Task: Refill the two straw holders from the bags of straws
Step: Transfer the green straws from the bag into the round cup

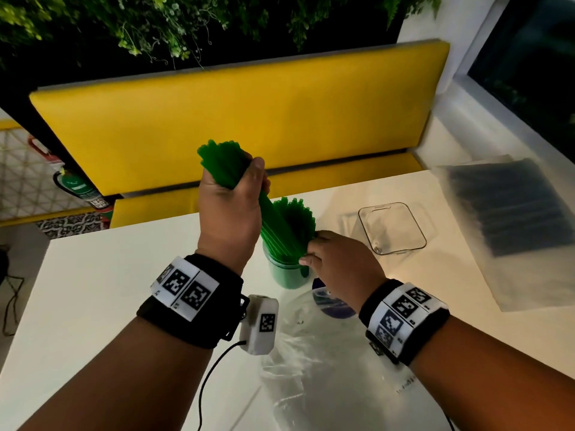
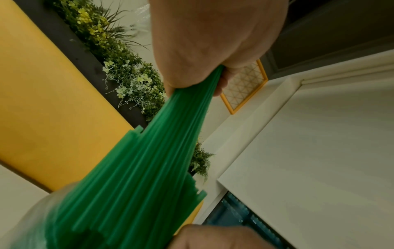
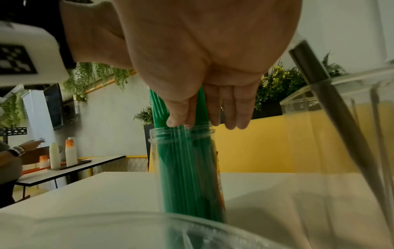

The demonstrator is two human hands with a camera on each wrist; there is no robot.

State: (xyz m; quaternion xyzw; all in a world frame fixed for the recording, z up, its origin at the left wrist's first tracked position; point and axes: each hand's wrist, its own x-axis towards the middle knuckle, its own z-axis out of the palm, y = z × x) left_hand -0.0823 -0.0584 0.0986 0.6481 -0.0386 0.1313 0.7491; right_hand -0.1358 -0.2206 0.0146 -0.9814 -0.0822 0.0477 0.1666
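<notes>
Crumpled clear bag (image 1: pixel 314 362) nearest on white table (image 1: pixel 93 275), left hand (image 1: pixel 228 206) clenched around green straws (image 1: pixel 217 163) tilted into round jar (image 1: pixel 287 275), right hand (image 1: pixel 339 259) fingers straight, steadying straws at jar's mouth, empty square holder (image 1: pixel 391 228), bag of dark straws (image 1: pixel 510 209) far right.

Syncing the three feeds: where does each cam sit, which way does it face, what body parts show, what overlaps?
Head: worn on the head, looking forward and down at the table; both forearms, left hand, right hand.
Left wrist: looks along the left hand gripping the green straws.
Right wrist: low by the table, facing the round holder; right palm, straight fingers on the straws.
Shared: all three show the green straws; head and right wrist show the round holder.
</notes>
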